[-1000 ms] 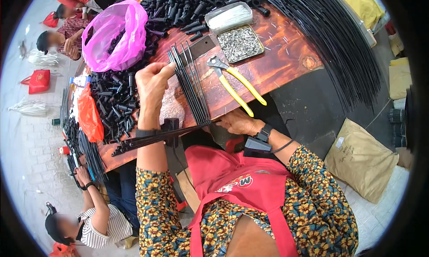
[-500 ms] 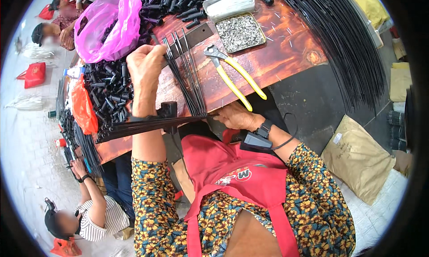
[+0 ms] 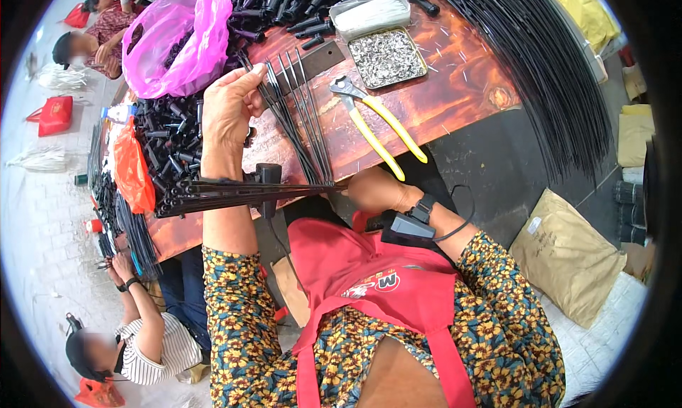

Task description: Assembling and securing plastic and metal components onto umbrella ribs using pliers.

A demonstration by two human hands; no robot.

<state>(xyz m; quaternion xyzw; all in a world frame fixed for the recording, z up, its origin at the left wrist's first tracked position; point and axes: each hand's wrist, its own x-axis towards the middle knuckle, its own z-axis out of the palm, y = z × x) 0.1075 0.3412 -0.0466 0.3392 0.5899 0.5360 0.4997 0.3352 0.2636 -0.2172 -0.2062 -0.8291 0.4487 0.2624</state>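
Observation:
My left hand is raised over the table, thumb and fingers pinched at the upper tips of several thin black rods that lie side by side, sloping toward the table's near edge. Across my left forearm runs a bundle of black rods, thicker at its left ends. Its right end meets my right hand, which is closed around it at the table edge; those fingers are blurred. Yellow-handled cutting pliers lie on the table just beyond my right hand.
Beyond the pliers sit a tin of small metallic bits and a tub of white sticks. Black tubular parts and a pink bag cover the left. Long black rods overhang the right edge. A co-worker works at lower left.
My left hand has turned slightly, and its thumb and fingertips now show at the rod tips. The bundle and my right hand have shifted only a little.

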